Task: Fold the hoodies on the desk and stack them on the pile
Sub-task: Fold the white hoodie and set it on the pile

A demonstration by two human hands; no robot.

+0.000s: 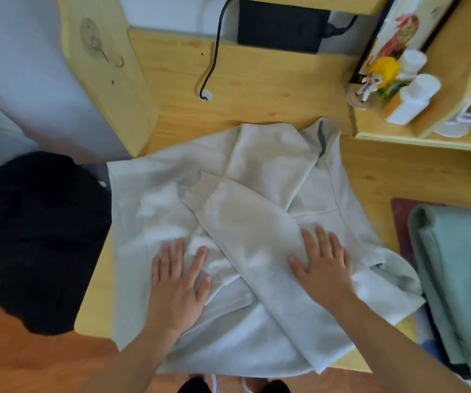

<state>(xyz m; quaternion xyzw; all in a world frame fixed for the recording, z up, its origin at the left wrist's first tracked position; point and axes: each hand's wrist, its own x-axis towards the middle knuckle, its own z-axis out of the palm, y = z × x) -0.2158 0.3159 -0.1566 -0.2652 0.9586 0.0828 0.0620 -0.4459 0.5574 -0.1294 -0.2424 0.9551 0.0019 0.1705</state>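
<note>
Hoodie: pale grey hoodie [257,194] spread across the wooden desk [257,80], hanging a bit over the near edge, both sleeves already crossed in over the chest

Left hand: left hand [179,282] lies flat on the bunched bit near the middle, fingers straight and slightly spread, just pressing, not gripping anything

Right hand: right hand [323,265] is flat too, palm down on the sleeve that runs diagonally across the front, fingers out, nothing held

Step right now: looks to me like smoothing the folded-in sleeves down before the body gets folded over

Done so far: 2 sleeves tucked in on this one, and that's about it for this hoodie, it's still basically full length

Pile: folded pale green garment [455,279] sits at the right edge of the desk, touching or nearly touching the hoodie's edge, with something dark and something purple under it, so I'd guess that's the pile and it already has at least 1 item, can't tell how many exactly

Still to do: fold the body, probably deal with the hood up near the shelf, then lift it onto the pile

More waiting: black clothing heap [44,236] off the left side of the desk, seems to be on a chair or something, can't tell if it's a hoodie or how many pieces

Overall: roughly mid-task I'd say, this hoodie about halfway folded
</note>
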